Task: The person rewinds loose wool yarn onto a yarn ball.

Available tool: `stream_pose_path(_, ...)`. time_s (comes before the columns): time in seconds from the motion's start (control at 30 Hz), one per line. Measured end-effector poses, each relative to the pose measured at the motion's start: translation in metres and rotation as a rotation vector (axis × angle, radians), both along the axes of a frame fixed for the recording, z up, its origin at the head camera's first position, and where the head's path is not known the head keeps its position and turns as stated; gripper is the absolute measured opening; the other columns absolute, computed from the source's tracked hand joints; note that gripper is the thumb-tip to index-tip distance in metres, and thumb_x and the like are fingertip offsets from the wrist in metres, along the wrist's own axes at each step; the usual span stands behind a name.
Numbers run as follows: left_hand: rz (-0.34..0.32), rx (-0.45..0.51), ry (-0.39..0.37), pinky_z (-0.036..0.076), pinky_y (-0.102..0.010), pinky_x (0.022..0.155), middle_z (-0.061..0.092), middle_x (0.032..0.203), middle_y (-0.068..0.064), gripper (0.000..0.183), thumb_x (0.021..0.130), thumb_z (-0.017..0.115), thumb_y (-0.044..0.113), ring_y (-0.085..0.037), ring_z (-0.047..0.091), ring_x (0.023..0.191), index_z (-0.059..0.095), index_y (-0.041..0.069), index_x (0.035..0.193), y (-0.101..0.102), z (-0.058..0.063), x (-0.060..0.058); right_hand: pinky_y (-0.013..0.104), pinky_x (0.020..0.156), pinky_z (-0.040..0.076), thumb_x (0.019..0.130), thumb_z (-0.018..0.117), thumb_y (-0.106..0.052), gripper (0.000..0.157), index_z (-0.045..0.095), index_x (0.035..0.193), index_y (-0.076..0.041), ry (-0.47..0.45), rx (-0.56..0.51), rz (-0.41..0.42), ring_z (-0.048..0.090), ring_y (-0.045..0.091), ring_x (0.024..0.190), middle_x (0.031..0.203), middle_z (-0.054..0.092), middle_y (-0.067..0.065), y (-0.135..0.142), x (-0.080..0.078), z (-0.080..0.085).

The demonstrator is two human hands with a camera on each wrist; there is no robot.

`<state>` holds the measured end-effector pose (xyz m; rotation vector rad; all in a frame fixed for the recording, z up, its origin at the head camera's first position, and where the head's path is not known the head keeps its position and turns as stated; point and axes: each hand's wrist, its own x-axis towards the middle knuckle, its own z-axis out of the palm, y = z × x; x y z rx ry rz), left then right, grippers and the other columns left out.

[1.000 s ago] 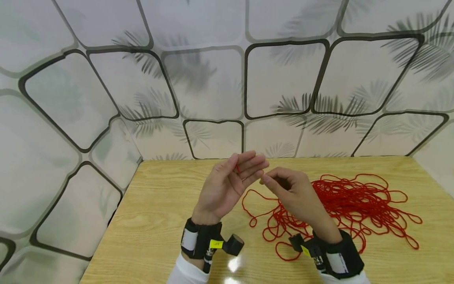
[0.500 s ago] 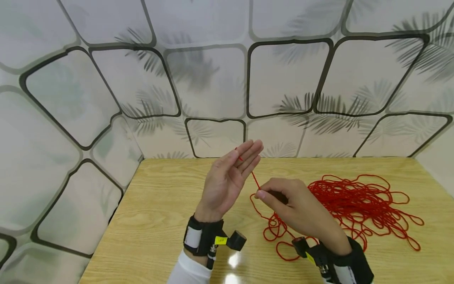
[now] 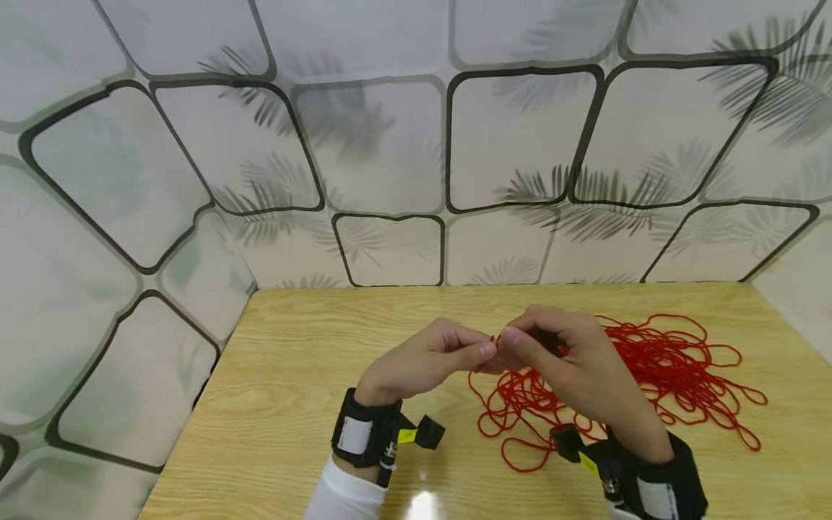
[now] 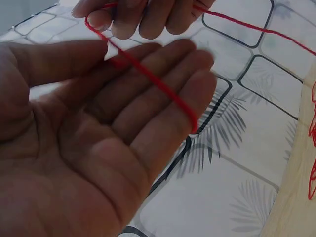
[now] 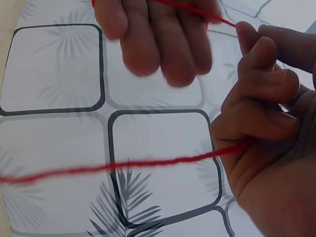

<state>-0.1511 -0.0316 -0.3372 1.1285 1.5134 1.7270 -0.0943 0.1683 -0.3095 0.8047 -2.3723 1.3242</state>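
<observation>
String is crossing straight fingers on the left hand, whose thumb is likely pinning it so it isn't slipping. The right hand is pinching it with bent fingers. Its red heap is lying on the table.

Red cord looks matt and fibrous; the wood-grained tabletop glossy.
</observation>
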Motion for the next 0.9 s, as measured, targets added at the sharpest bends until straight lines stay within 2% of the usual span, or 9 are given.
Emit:
stream_pose_path(0.13,-0.107,-0.035,0.048,0.041,-0.041,0.094,0.060,0.116,-0.018,0.030,0.097,0.042,0.011,-0.025,0.058,0.109,0.058,-0.009,0.113,0.002,0.001,0.000,0.026,0.044,0.035,0.087,0.058,-0.003,0.020,0.062,0.089,-0.022,0.017,-0.023,0.003,0.042,0.008,0.053,0.071,0.051,-0.005,0.000,-0.002,-0.001)
stream_pose_path(0.23,-0.132,-0.018,0.041,0.042,-0.043,0.092,0.060,0.115,-0.018,0.030,0.097,0.042,0.010,-0.025,0.059,0.107,0.057,-0.010,0.114,0.003,0.000,0.001,0.027,0.044,0.034,0.087,0.058,-0.003,0.019,0.062,0.089,-0.022,0.018,-0.044,-0.027,0.041,0.009,0.053,0.069,0.049,-0.005,0.000,-0.004,-0.003)
stream_pose_path(0.37,-0.157,0.094,-0.008,0.043,-0.049,0.090,0.059,0.114,-0.024,0.030,0.097,0.042,0.009,-0.029,0.059,0.105,0.055,-0.012,0.114,0.003,0.002,0.004,0.028,0.044,0.034,0.088,0.058,-0.005,0.016,0.063,0.091,-0.020,-0.011,-0.095,-0.071,0.040,0.010,0.051,0.067,0.048,-0.003,0.000,-0.010,-0.009)
stream_pose_path(0.47,-0.168,0.243,-0.095,0.039,-0.054,0.092,0.057,0.115,-0.027,0.032,0.098,0.040,0.008,-0.033,0.058,0.106,0.050,-0.017,0.116,0.003,0.004,0.007,0.028,0.046,0.039,0.090,0.055,-0.007,0.014,0.064,0.093,-0.017,-0.066,-0.138,-0.012,0.046,0.012,0.054,0.071,0.054,-0.001,-0.001,-0.016,-0.015)
stream_pose_path(0.53,-0.130,0.341,-0.159,0.037,-0.055,0.094,0.057,0.117,-0.025,0.035,0.099,0.037,0.010,-0.033,0.056,0.109,0.047,-0.016,0.120,0.004,0.005,0.007,0.029,0.048,0.041,0.092,0.052,-0.006,0.016,0.064,0.098,-0.014,-0.101,-0.149,0.044,0.048,0.013,0.056,0.078,0.058,0.001,-0.003,-0.019,-0.018)
stream_pose_path(0.6,-0.061,0.434,-0.230,0.035,-0.054,0.096,0.057,0.120,-0.021,0.037,0.100,0.035,0.013,-0.032,0.055,0.111,0.046,-0.013,0.124,0.006,0.006,0.007,0.029,0.048,0.042,0.093,0.049,-0.007,0.018,0.064,0.103,-0.012,-0.123,-0.131,0.072,0.048,0.013,0.056,0.079,0.059,0.000,-0.004,-0.020,-0.020)
stream_pose_path(0.73,0.092,0.559,-0.335,0.032,-0.048,0.100,0.055,0.125,-0.016,0.038,0.101,0.034,0.018,-0.030,0.051,0.117,0.048,-0.004,0.129,0.007,0.008,0.004,0.027,0.045,0.036,0.096,0.047,-0.017,0.017,0.063,0.100,-0.016,-0.149,-0.005,0.054,0.041,0.011,0.050,0.070,0.052,-0.003,-0.008,-0.020,-0.022)
stream_pose_path(0.8,0.140,0.606,-0.374,0.030,-0.047,0.102,0.052,0.129,-0.017,0.039,0.101,0.034,0.019,-0.031,0.046,0.122,0.046,-0.003,0.131,0.007,0.009,0.003,0.026,0.044,0.035,0.097,0.046,-0.026,0.017,0.061,0.091,-0.020,-0.178,0.069,0.045,0.040,0.010,0.049,0.065,0.049,-0.004,-0.010,-0.020,-0.021)
stream_pose_path(0.9,0.189,0.651,-0.404,0.027,-0.046,0.104,0.048,0.133,-0.019,0.040,0.101,0.033,0.019,-0.034,0.039,0.127,0.044,-0.003,0.132,0.008,0.010,0.002,0.027,0.046,0.036,0.096,0.046,-0.035,0.020,0.061,0.090,-0.024,-0.229,0.130,0.056,0.042,0.010,0.050,0.063,0.047,-0.005,-0.012,-0.018,-0.019)
